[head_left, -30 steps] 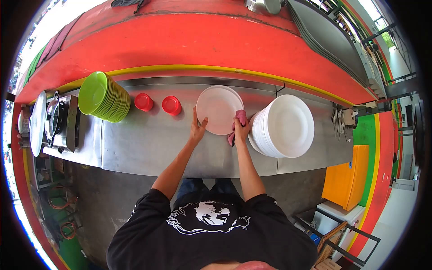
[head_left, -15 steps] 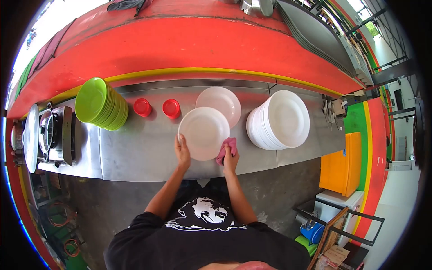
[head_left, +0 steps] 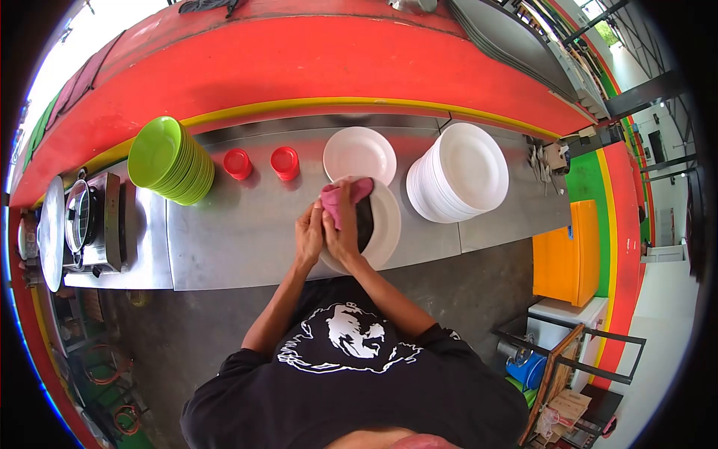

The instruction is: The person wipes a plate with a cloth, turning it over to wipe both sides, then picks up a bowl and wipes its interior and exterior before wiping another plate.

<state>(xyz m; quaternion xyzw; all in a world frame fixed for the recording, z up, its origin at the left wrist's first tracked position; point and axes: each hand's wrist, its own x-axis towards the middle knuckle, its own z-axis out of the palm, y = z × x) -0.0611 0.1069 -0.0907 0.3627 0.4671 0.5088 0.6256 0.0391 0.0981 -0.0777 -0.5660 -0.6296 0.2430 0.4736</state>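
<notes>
My left hand (head_left: 308, 235) grips the left edge of a white plate (head_left: 385, 224) near the counter's front. Beside it, my right hand (head_left: 342, 229) is closed on a pink cloth (head_left: 333, 203), which lies against the plate's left part and upper rim. A dark shadow falls on the plate. Just beyond is another white plate (head_left: 360, 154) on the metal counter (head_left: 247, 247). To the right stands a tall stack of white plates (head_left: 471, 168).
A stack of green bowls (head_left: 168, 161) and two red-lidded containers (head_left: 238, 164) stand left of the plates. Farther left is a stove (head_left: 105, 224) with a pot. A red ledge (head_left: 336, 71) runs behind the counter. Orange bin (head_left: 565, 254) at right.
My right hand has moved left with the pink cloth, from the plate's right edge across to its left side, close to my left hand. The held plate has shifted slightly right.
</notes>
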